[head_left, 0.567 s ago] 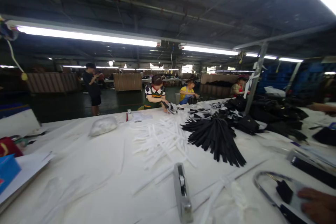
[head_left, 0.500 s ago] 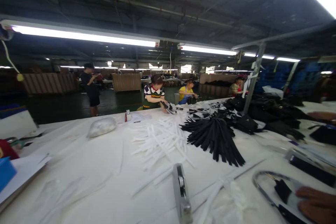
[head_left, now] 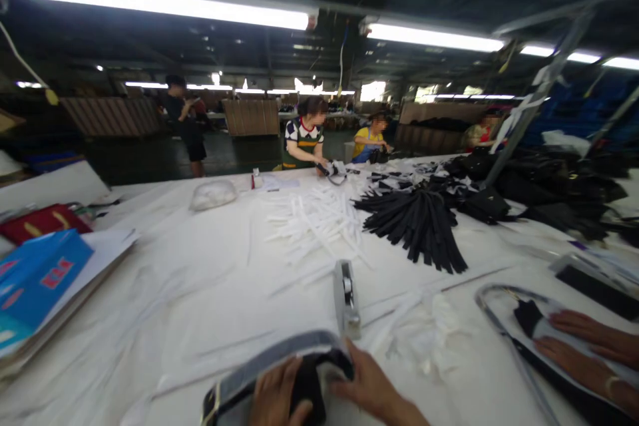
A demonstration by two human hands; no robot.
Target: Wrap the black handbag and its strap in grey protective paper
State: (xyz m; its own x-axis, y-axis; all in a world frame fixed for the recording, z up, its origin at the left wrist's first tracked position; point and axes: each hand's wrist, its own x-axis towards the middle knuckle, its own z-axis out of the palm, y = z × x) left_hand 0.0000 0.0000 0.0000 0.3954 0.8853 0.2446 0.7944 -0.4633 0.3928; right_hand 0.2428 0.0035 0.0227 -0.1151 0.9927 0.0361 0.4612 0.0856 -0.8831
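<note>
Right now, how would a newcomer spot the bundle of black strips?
On the white table, look beyond and right of the grey tape dispenser. The black strips bunch at the far end and fan out, unlike the scattered white strips on their left.

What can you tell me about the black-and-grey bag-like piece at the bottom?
The bag-like piece has a glossy-looking grey curved border, a black, fabric-like middle and a gold-coloured fitting at its left end. The left hand lies over it; the right hand touches its right side. It is at the white tabletop, its lower part outside the frame; exact material is unclear.
</note>
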